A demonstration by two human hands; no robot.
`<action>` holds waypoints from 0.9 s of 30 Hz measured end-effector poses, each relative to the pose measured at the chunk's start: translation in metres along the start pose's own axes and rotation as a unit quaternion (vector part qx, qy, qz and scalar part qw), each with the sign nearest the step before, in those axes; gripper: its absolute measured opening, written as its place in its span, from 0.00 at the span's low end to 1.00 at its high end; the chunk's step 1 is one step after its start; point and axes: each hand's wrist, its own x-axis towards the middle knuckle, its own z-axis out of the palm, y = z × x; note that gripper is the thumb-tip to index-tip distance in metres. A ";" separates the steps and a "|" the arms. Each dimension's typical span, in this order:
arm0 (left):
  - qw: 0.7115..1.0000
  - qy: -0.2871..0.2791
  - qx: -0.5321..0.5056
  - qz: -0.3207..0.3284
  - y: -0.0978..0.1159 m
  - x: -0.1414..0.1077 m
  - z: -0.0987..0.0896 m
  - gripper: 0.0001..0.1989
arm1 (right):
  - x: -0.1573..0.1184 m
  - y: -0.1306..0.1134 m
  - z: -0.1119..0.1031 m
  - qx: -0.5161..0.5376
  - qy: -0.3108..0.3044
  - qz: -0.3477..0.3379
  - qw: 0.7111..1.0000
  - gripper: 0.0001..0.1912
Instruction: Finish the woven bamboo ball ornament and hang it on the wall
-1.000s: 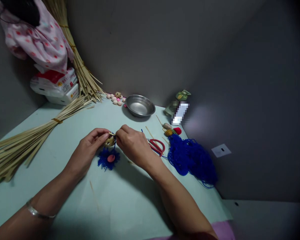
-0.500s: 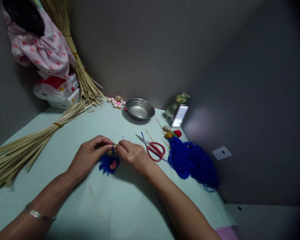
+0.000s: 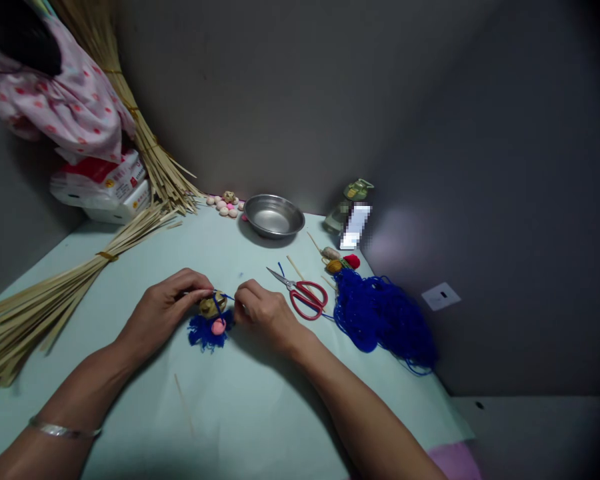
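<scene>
A small woven straw ball [image 3: 211, 305] lies between my hands, with blue cord [image 3: 219, 301] around it. Under the ball spread a frayed blue tassel [image 3: 200, 335] and a round pink bead [image 3: 219, 327]. My left hand [image 3: 173, 300] is closed, thumb and forefinger pinched at the cord on top of the ball. On the other side, my right hand [image 3: 265, 308] pinches the cord's other stretch, drawn out to the right; its exact end is hidden by the fingers. Red-handled scissors [image 3: 307, 299] lie just right of my right hand, blades pointing up and left.
Blue cord lies heaped [image 3: 380, 313] at the right, near small yarn bundles [image 3: 334, 266]. At the back are a metal bowl [image 3: 274, 217], several pale beads [image 3: 224, 207], a bottle [image 3: 336, 219] and a phone [image 3: 356, 227]. Straw strips [image 3: 70, 280] and tissue packs [image 3: 100, 190] occupy the left.
My right hand has drawn away from the ball, and a stretch of blue cord now shows between my hands. The ball and pink bead are more exposed. The view has shifted slightly.
</scene>
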 end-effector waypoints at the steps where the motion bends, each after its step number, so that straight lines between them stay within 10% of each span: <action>1: 1.000 0.001 0.001 0.000 0.000 0.000 0.000 0.10 | 0.001 -0.001 0.000 0.050 0.012 0.015 0.999 0.06; 11: 1.000 0.029 -0.009 -0.005 0.015 -0.002 0.004 0.09 | 0.010 0.000 0.006 0.442 0.037 0.257 0.858 0.12; 20: 0.999 -0.002 0.000 0.039 0.010 -0.003 0.010 0.08 | 0.009 -0.005 -0.004 0.271 0.010 0.180 0.946 0.06; 27: 0.996 0.076 0.033 -0.020 0.005 0.000 -0.008 0.11 | 0.009 0.001 0.001 0.328 0.036 0.236 0.914 0.05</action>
